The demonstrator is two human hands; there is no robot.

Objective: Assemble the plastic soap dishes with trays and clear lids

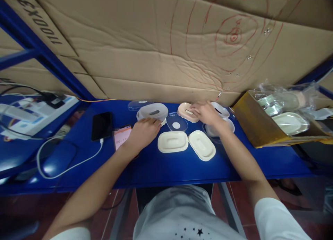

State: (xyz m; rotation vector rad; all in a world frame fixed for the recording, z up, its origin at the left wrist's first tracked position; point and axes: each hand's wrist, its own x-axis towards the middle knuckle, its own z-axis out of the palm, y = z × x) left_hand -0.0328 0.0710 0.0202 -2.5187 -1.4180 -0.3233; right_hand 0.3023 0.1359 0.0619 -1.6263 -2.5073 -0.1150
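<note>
Blue metal workbench [249, 165] here, with a big cardboard sheet [145, 49] behind it and red marker scribbles across its upper right. Only the head cam on this one. Left hand [144, 134] is palm down, fingers close together, on the near edge of a white oval soap dish [153, 111] at top middle, but can't tell if it's actually gripping. Right hand [205, 113] reaches over to the right, fingers spread, right beside a peach soap dish [185, 111]; can't tell if it's holding anything either. A clear plastic tray [176, 122] sits between the hands, with a cream soap dish [172, 141] and a second cream soap dish [202, 145] just below. Further left are a black phone [101, 126] and white charging cable [78, 165]. Upper right, a yellow box [257, 118] holds bagged dishes [283, 104].
</note>
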